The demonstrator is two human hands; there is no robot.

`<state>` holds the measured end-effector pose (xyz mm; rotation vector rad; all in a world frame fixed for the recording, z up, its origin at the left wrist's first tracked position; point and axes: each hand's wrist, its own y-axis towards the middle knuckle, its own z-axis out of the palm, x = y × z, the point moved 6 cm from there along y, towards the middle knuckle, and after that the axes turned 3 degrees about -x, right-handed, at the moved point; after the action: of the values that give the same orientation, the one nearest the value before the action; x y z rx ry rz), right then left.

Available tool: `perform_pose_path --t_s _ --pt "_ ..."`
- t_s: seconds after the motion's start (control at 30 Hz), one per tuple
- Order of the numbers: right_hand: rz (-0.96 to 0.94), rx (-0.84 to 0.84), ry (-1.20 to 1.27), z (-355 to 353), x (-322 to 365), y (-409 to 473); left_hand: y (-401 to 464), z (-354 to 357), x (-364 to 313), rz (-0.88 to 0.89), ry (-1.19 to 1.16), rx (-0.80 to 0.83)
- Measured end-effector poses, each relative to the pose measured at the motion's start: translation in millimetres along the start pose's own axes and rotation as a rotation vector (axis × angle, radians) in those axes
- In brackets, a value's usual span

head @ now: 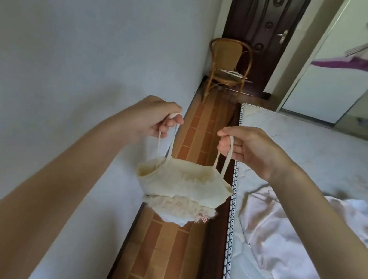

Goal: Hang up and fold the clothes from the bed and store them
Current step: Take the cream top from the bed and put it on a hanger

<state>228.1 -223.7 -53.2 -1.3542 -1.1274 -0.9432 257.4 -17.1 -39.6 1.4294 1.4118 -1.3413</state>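
Note:
A small cream camisole top [179, 187] with a fluffy lower trim hangs in the air above the floor strip between wall and bed. My left hand [157, 118] pinches its left strap, and my right hand [245, 144] pinches its right strap. The top hangs open and level between them. On the bed [310, 148] to the right lies a pale pink satin garment [282, 241], with white and dark clothes bunched beside it at the right edge.
A white wall runs along the left. A narrow brick-patterned floor strip [167, 246] leads to a rattan chair [229, 66] in front of a dark door [264, 18]. A wardrobe with a windmill picture [350, 69] stands behind the bed.

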Motion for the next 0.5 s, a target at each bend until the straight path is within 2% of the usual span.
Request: perform_pose_path --t_s 0.33,0.5 --pt "-0.038 -0.232 0.164 -48 27 63 130 21 -38 0.020 -0.030 0.258" --pt "-0.048 -0.303 0.187 -82 30 96 192 39 -53 0.060 -0.096 0.186"
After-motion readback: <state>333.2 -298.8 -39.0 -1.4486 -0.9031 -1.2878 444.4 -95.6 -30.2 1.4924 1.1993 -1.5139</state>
